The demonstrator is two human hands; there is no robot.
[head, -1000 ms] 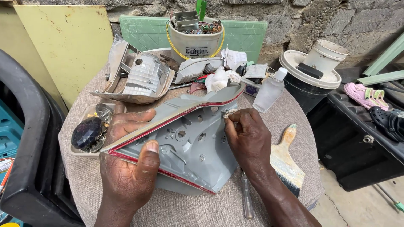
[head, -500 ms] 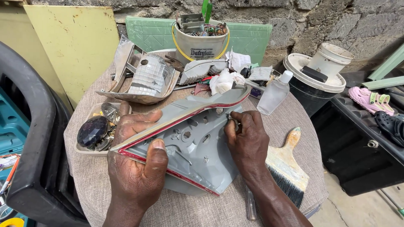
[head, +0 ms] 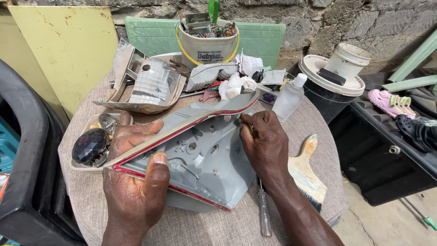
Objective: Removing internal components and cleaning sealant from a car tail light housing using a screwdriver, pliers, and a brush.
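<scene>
- A round table [head: 82, 200] covered in grey cloth is set before a rough stone wall [head: 355, 18]; a yellow panel [head: 68, 50] and a green panel [head: 259, 38] are leaned against that wall.
- A grey lamp housing [head: 205, 159] with a red-edged rim is held tilted at the table's centre, its inner side turned upward.
- The housing's near-left edge is clamped by the left hand [head: 136, 187]: the thumb is pressed on the inner face, the fingers are curled beneath the rim.
- The right hand [head: 266, 143] is laid on the housing's upper right part; its fingertips are pinched together at the rim. Whether a small part is gripped there cannot be told.
- A screwdriver [head: 264, 214] and a brush [head: 307, 171] are found on the cloth just beside the right forearm.
- A reflector [head: 152, 84], a white bucket [head: 207, 45] of parts and a clear bottle [head: 290, 96] are placed behind the housing.
- A dark dome [head: 88, 146] is kept in a tray at the left.
</scene>
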